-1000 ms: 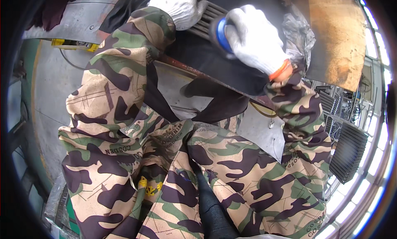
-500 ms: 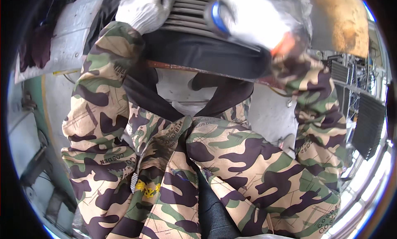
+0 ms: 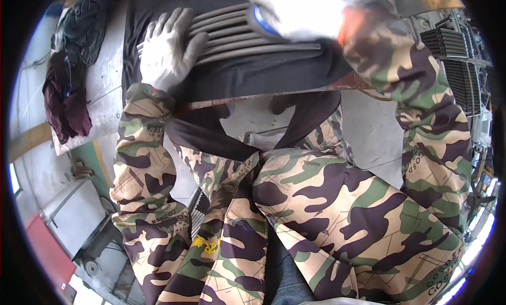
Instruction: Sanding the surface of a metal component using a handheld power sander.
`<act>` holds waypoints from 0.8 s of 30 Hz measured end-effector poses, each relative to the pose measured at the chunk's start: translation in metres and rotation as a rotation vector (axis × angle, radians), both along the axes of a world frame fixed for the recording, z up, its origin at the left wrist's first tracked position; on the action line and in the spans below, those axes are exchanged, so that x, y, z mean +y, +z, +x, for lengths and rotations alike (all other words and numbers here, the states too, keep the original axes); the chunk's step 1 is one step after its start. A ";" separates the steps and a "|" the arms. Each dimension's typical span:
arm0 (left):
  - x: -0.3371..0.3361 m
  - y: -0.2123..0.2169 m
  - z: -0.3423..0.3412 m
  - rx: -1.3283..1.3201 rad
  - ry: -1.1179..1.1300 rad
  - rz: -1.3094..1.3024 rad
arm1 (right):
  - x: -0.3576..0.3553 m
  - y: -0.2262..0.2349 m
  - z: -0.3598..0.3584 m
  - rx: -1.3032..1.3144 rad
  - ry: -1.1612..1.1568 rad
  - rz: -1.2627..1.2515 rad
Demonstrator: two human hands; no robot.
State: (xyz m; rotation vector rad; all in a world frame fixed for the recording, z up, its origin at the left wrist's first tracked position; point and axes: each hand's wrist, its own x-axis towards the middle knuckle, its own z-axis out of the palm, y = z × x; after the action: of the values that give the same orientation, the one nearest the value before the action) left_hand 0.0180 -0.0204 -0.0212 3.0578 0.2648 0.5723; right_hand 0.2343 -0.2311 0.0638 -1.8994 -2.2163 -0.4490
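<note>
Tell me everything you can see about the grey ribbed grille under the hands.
The ribbed grille is a flat grey part, metal by its look, made of several long parallel bars that run left to right and curve slightly. It lies on a dark cloth spread over a workbench. The gloved left hand rests flat on its left end, fingers spread across the bars. The gloved right hand lies over its upper right part, blurred, with something blue at it. Its right end is hidden by the camouflage sleeve.
</note>
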 end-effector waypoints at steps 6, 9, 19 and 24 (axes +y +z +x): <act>-0.002 -0.007 -0.005 -0.097 -0.023 0.121 | 0.005 0.004 0.000 0.035 -0.082 -0.009; -0.002 -0.013 -0.005 -0.089 -0.008 0.127 | -0.006 0.004 -0.006 0.047 -0.065 -0.053; -0.013 -0.011 -0.012 -0.116 0.007 0.156 | -0.004 -0.004 -0.001 0.048 -0.072 -0.056; -0.011 -0.016 0.005 -0.228 -0.026 0.035 | -0.004 0.001 -0.007 0.068 -0.040 -0.047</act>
State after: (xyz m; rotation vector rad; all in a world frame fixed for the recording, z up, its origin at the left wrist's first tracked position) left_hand 0.0226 -0.0315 -0.0368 2.9859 0.2107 0.9235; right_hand 0.2272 -0.2354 0.0650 -1.9552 -2.1675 -0.3361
